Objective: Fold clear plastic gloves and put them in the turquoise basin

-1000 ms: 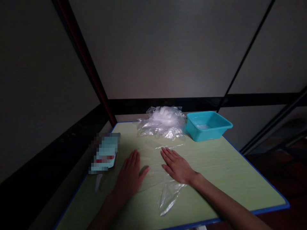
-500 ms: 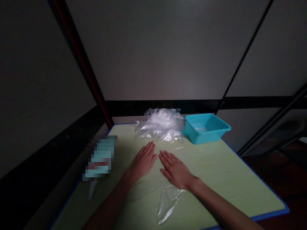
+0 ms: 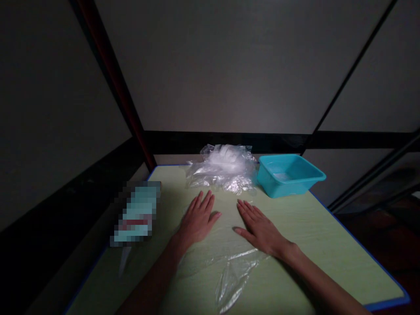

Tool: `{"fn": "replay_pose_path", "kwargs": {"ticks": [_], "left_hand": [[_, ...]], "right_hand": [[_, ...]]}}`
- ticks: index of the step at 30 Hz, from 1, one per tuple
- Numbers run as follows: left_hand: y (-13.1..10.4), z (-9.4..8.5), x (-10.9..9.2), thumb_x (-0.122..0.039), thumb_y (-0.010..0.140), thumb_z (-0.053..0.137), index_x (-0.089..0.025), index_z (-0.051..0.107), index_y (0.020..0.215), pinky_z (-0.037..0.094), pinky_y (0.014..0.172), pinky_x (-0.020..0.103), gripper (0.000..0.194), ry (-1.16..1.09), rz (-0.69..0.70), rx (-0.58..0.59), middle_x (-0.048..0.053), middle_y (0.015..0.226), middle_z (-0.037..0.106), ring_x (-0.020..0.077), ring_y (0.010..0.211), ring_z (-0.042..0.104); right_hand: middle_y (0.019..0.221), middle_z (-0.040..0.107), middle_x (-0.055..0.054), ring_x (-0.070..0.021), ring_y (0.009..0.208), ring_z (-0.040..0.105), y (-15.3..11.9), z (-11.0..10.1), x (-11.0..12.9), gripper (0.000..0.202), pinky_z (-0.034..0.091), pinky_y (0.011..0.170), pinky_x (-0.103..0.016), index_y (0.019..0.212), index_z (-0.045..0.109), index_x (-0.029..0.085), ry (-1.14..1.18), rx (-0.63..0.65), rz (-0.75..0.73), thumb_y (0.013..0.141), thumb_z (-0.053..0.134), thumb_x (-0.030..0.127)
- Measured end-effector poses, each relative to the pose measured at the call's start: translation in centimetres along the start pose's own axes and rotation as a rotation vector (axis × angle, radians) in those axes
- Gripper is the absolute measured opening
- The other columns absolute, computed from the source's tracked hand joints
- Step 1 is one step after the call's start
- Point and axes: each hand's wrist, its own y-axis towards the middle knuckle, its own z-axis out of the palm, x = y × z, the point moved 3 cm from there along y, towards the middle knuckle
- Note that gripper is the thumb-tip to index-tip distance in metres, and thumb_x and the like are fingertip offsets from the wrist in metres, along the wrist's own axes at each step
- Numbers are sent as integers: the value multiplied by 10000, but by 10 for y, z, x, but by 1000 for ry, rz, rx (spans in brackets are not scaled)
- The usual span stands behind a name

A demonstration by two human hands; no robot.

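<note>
A thin clear plastic bag (image 3: 234,280) is spread on the pale green tabletop (image 3: 318,245), its crumpled end toward the front edge. My left hand (image 3: 198,218) lies palm down on it with the fingers apart. To the right, my right hand (image 3: 260,227) rests palm down, fingers stretched out and thumb pointing inward. Neither hand grips anything. Much of the bag's outline is too transparent to make out. Beyond both hands sits a crumpled heap of clear plastic bags (image 3: 226,168).
A turquoise basin (image 3: 290,175) stands at the back right, beside the heap. A blurred-out light green item (image 3: 138,214) lies along the left edge. Wall panels (image 3: 229,70) rise behind the table.
My right hand has slid to the right, away from my left hand. The fingers of my left hand have spread wider. The view has shifted slightly.
</note>
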Motion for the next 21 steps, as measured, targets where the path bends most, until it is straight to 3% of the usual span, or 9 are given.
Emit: {"fn": "replay_pose_path", "kwargs": {"ticks": [6, 21], "left_hand": [[2, 1, 1, -461, 864, 310, -123, 360, 1295, 251, 1012, 379, 550, -47, -28, 32, 68, 1383, 303, 271, 1277, 219], [6, 6, 20, -487, 836, 353, -95, 337, 1302, 257, 1010, 386, 609, -25, -38, 23, 100, 1378, 305, 262, 1275, 230]], "right_hand": [[1403, 204, -105, -205, 1288, 176, -14, -4, -25, 658, 217, 1036, -423, 1368, 168, 120, -54, -22, 50, 864, 268, 530], [1404, 203, -101, -200, 1287, 187, -9, -2, -25, 655, 226, 1031, -414, 1365, 175, 108, -103, -34, 43, 868, 244, 529]]}}
